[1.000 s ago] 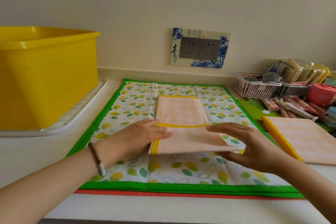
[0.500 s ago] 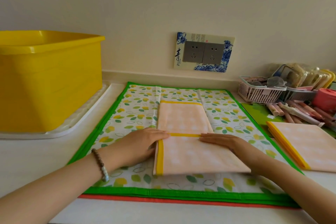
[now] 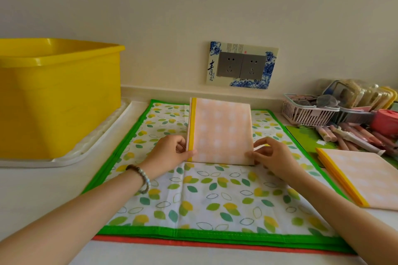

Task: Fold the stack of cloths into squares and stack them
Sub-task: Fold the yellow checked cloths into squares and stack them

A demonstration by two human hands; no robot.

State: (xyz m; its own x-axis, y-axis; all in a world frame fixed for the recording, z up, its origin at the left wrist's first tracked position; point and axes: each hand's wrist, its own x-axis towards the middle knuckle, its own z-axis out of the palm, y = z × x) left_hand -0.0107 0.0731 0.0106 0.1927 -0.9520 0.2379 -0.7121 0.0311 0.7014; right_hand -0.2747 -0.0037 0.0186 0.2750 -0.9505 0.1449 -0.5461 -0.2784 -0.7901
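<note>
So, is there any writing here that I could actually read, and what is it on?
"青": large black brush character on the left of the decorated socket plate on the wall.
Smaller characters just beneath it: too blurred to read surely.
Tiny columns of print and a red seal at the plate's top: too small to read.
Tubes on the right: any labels are blurred.
Peach cloth, yellow tub: no writing visible.

Left hand (image 3: 170,154) and right hand (image 3: 272,158) pinch the cloth (image 3: 223,131); fingers (image 3: 263,141) curled; forearms outstretched.
</note>
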